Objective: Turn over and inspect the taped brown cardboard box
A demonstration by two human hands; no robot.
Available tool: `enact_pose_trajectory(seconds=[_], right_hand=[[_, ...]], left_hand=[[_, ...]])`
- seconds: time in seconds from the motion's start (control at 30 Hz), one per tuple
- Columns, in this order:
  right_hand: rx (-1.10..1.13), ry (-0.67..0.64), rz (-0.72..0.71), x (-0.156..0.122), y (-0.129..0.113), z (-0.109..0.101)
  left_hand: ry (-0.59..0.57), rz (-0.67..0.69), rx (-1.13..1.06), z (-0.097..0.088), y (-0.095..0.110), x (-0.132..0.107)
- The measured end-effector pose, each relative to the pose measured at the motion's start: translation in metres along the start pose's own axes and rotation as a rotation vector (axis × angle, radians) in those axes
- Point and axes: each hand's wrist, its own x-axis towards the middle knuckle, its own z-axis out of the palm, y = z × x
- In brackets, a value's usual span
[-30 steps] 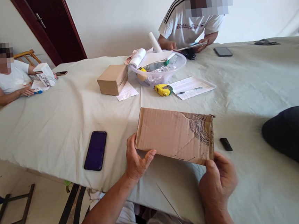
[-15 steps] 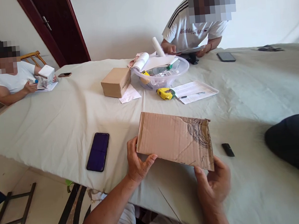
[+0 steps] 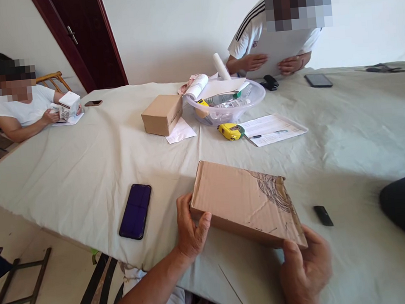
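A flat, worn cardboard box [image 3: 242, 200] with dark scuffs near its right end lies just above the table's near edge. My left hand [image 3: 190, 229] grips its left end, thumb on the near side and fingers behind. My right hand [image 3: 306, 268] holds the near right corner, thumb pressed on top. The box's top face tilts toward me.
A dark phone [image 3: 136, 211] lies left of the box, a small black device [image 3: 323, 215] to its right. Farther off are a small cardboard box [image 3: 162, 114], a clear bowl [image 3: 226, 103], a yellow tape measure [image 3: 231, 131] and papers [image 3: 274, 129]. Two other people sit at the table's far side and left end.
The box has been tipped from nearly upright to flatter, its top face now showing. My right hand shifted lower and to the box's near right corner.
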Motion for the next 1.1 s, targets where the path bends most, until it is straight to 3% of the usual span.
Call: enact_pose_trajectory(seconds=[0.53, 1.1], right_hand=[[-0.001, -0.025, -0.003, 0.0034, -0.0026, -0.0006], [0.046, -0.033, -0.028, 0.0046, -0.0001, -0.0001]], left_hand=[[-0.039, -0.085, -0.073, -0.001, -0.0032, 0.0002], [-0.03, -0.091, -0.053, -0.0014, -0.0079, 0.0005]])
